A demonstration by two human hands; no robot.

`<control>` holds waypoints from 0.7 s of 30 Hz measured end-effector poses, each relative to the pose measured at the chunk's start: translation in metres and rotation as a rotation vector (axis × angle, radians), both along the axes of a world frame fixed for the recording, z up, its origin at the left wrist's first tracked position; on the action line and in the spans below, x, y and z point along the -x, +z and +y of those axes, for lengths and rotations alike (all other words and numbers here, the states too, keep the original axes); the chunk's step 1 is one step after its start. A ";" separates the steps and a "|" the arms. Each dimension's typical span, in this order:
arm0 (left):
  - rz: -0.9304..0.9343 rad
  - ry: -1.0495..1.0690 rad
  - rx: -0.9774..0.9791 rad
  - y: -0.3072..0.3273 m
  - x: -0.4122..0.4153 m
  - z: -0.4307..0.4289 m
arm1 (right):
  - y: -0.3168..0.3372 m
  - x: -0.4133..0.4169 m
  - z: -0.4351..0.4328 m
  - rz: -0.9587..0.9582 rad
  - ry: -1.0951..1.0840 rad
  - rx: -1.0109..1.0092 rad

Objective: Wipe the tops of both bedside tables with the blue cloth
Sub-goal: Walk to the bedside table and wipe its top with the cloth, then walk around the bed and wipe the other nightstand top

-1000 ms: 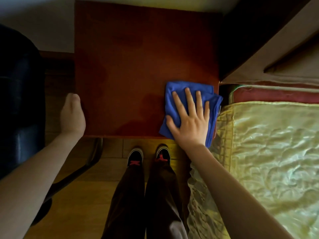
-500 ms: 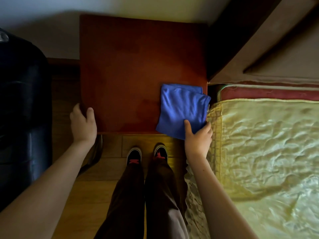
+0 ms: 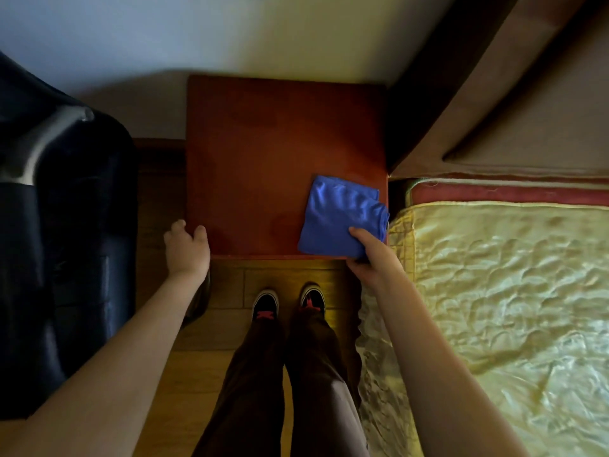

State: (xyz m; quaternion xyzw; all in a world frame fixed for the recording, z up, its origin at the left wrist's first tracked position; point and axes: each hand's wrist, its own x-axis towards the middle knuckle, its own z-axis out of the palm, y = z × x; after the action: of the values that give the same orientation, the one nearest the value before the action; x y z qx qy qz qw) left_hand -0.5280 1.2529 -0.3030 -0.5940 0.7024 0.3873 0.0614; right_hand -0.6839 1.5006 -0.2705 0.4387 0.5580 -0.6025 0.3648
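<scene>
Right hand (image 3: 374,255) pinching the near corner of the folded blue cloth (image 3: 341,219), thumb on top, fingers under the edge. Cloth flat on the red-brown bedside table (image 3: 263,153), at about 4 o'clock on its top, close to the right edge. Left hand (image 3: 186,247) curled loosely at the table's 8 o'clock corner, holding nothing. Pale wall (image 3: 230,37) behind at 12 o'clock. Shiny yellow bed cover (image 3: 501,285) at 3 o'clock. Dark blue chair (image 3: 59,225) at 9 o'clock. Wood floor (image 3: 290,272) and shoes (image 3: 265,303) at 6 o'clock.
</scene>
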 end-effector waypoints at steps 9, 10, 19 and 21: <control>0.313 -0.211 -0.080 0.210 -0.003 0.039 | 0.198 -0.012 -0.007 0.466 0.535 -0.125; 0.356 -0.244 -0.069 0.235 -0.005 0.043 | 0.224 -0.016 -0.005 0.522 0.577 -0.128; 0.444 -0.452 0.067 0.356 -0.061 0.073 | 0.333 -0.065 0.034 0.781 0.695 -0.181; 0.385 -0.425 -0.006 0.349 -0.083 0.077 | 0.321 -0.078 0.045 0.768 0.749 -0.285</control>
State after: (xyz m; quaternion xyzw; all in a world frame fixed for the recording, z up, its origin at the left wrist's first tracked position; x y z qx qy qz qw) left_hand -0.4454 1.3296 0.0456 -0.3486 0.8089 0.4734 0.0082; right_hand -0.6063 1.5460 0.0506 0.0044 0.8448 -0.4669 0.2615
